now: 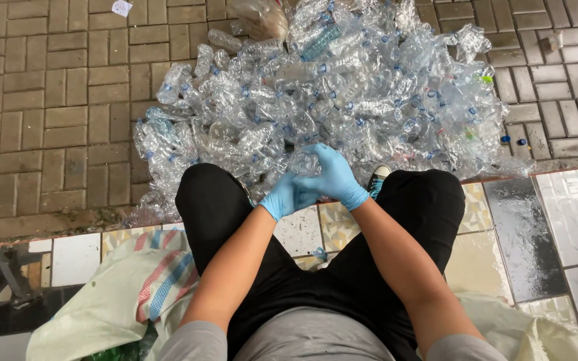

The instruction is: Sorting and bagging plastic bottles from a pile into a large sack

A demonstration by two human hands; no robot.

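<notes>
Blue gloves, clear plastic

Both gloves (322,180) light blue; bottles (329,93) clear (blue caps dotted about); trousers (215,207) black; sack (162,281) cream, striped red and blue.

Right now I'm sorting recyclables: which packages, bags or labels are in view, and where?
Clear plastic bottles: crushed heap on brick paving, blue neck rings.
One bottle: held in both hands.
Woven sack: lower left, cream with red-blue stripes.
Paper scrap: top left, white.

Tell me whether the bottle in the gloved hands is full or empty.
Empty, as far as shows: the clear plastic bottle between the left hand and right hand looks crumpled and see-through, with no liquid visible.
</notes>
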